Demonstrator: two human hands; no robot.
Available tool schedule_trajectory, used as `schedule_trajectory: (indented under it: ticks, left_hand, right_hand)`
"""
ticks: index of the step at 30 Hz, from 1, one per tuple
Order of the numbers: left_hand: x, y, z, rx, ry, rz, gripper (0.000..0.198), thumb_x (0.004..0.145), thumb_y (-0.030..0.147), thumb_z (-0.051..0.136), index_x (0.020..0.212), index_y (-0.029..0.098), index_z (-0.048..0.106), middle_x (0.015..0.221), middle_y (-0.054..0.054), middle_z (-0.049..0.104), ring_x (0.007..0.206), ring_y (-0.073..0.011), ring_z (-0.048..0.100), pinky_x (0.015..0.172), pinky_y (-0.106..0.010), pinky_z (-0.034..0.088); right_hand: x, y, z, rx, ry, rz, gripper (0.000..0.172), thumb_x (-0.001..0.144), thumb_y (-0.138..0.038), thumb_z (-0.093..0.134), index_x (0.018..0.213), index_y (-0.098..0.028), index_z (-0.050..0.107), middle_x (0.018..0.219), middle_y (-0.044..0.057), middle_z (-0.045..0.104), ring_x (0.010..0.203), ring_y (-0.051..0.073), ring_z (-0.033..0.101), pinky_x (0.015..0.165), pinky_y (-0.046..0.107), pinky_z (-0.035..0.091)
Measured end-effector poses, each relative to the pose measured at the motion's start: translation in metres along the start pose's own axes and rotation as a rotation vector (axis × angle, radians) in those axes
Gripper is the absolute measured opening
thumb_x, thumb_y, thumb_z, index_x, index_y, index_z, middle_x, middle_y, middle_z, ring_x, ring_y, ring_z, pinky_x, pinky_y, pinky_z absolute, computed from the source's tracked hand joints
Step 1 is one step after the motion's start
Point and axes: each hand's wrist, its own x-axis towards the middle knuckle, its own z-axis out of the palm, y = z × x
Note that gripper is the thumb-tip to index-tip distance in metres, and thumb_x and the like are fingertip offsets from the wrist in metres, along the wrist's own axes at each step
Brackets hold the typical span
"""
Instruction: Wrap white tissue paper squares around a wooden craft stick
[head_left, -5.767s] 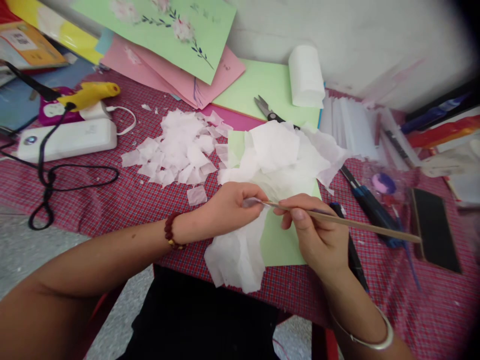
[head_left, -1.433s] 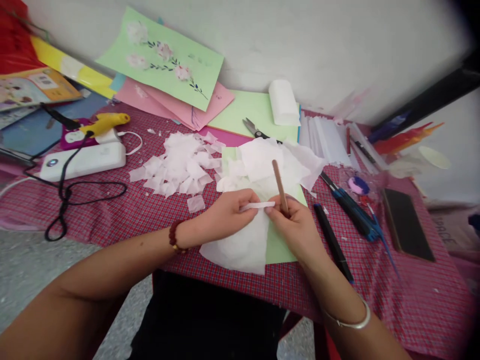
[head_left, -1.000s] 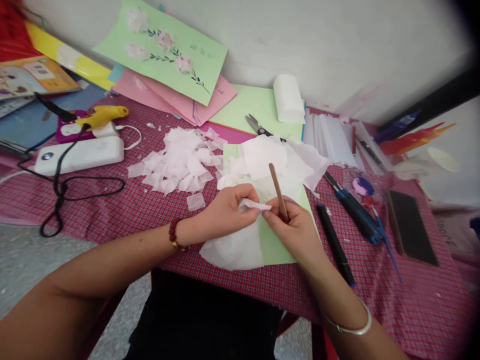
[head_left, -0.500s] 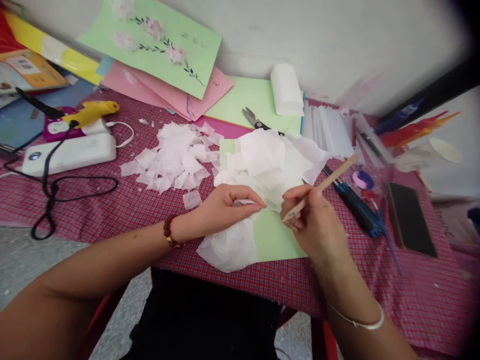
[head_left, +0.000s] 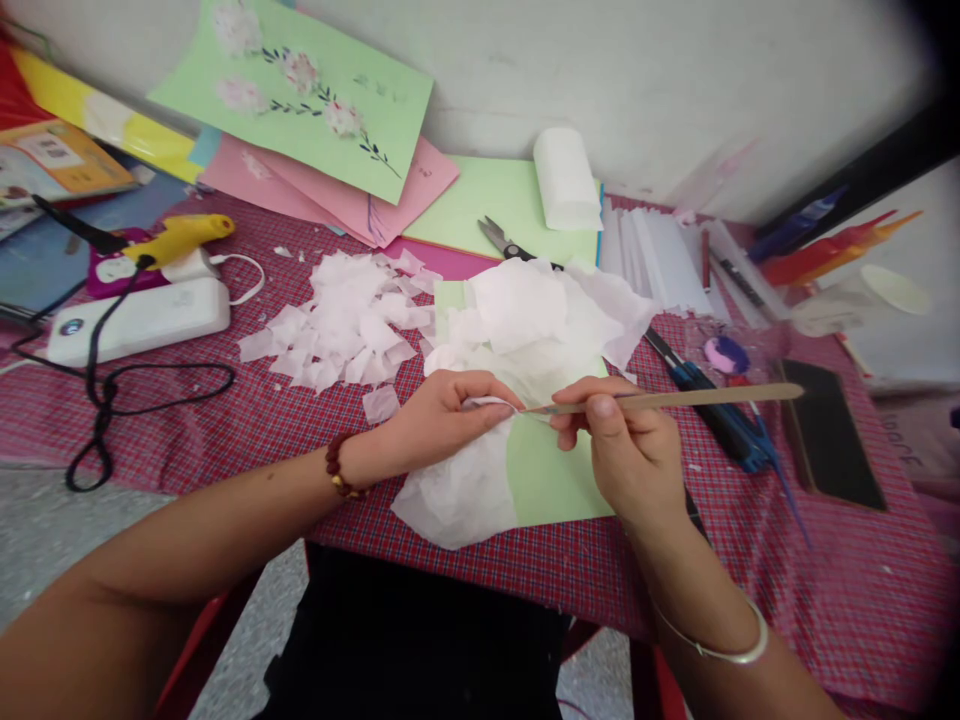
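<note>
Matt wooden stick [head_left: 712,395], tissue paper [head_left: 525,305] — crumpled, woven tablecloth [head_left: 300,430], smooth plastic power bank [head_left: 165,313]

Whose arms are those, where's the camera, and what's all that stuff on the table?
There's no robot here, just a person's two bare hands. The camera is worn on the person's head, looking forward and down. The left hand pinches a bit of thin white paper. The right hand holds a long, flat stick, one end pointing at that paper. On the red checked cloth you'll see a heap of white paper pieces, scissors and a green flower card.
</note>
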Motion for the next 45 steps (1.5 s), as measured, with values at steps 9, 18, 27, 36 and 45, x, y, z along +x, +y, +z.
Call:
schedule_trajectory:
  ticks: [9, 18, 27, 36, 45]
  left_hand:
    - [-0.0006, 0.0001, -0.0004, 0.003, 0.011, 0.016, 0.014, 0.082, 0.015, 0.057, 0.088, 0.015, 0.071, 0.085, 0.000, 0.072, 0.077, -0.0096, 0.062, 0.070, -0.019, 0.046]
    - [-0.0006, 0.0015, 0.0005, 0.015, 0.019, -0.002, 0.014, 0.081, 0.015, 0.057, 0.087, 0.015, 0.071, 0.083, 0.000, 0.072, 0.075, -0.0100, 0.062, 0.070, -0.019, 0.046]
    - [-0.0005, 0.0022, 0.0006, 0.019, 0.009, -0.006, 0.015, 0.082, 0.017, 0.057, 0.088, 0.016, 0.071, 0.086, -0.002, 0.072, 0.078, -0.0117, 0.063, 0.074, -0.022, 0.048]
    - [-0.0001, 0.0018, 0.0017, 0.022, -0.005, -0.064, 0.015, 0.081, 0.019, 0.058, 0.088, 0.014, 0.071, 0.083, -0.002, 0.071, 0.076, -0.0116, 0.062, 0.070, -0.021, 0.047]
    - [-0.0012, 0.0020, 0.0017, 0.036, 0.017, -0.085, 0.015, 0.080, 0.025, 0.060, 0.084, 0.014, 0.070, 0.076, -0.002, 0.068, 0.070, -0.0107, 0.058, 0.063, -0.020, 0.044]
  right_hand:
    - [-0.0002, -0.0020, 0.0009, -0.002, -0.012, 0.008, 0.023, 0.094, -0.029, 0.048, 0.089, -0.022, 0.069, 0.075, 0.001, 0.063, 0.056, 0.011, 0.058, 0.051, 0.027, 0.046]
    - [0.0001, -0.0028, 0.0013, -0.054, -0.018, 0.015, 0.023, 0.094, -0.031, 0.048, 0.088, -0.022, 0.069, 0.074, 0.001, 0.063, 0.056, 0.010, 0.058, 0.052, 0.026, 0.047]
    - [-0.0012, -0.0026, 0.0030, -0.053, -0.032, 0.006, 0.022, 0.094, -0.032, 0.048, 0.090, -0.023, 0.068, 0.075, 0.002, 0.064, 0.057, 0.012, 0.058, 0.052, 0.028, 0.048]
    - [-0.0008, -0.0029, 0.0028, -0.074, -0.022, -0.044, 0.020, 0.094, -0.028, 0.048, 0.094, -0.024, 0.068, 0.078, 0.001, 0.065, 0.056, 0.010, 0.058, 0.052, 0.027, 0.047]
    - [-0.0016, -0.0047, 0.0013, -0.020, 0.036, -0.004, 0.023, 0.092, -0.035, 0.050, 0.089, -0.022, 0.068, 0.075, 0.003, 0.064, 0.055, 0.013, 0.057, 0.051, 0.030, 0.047]
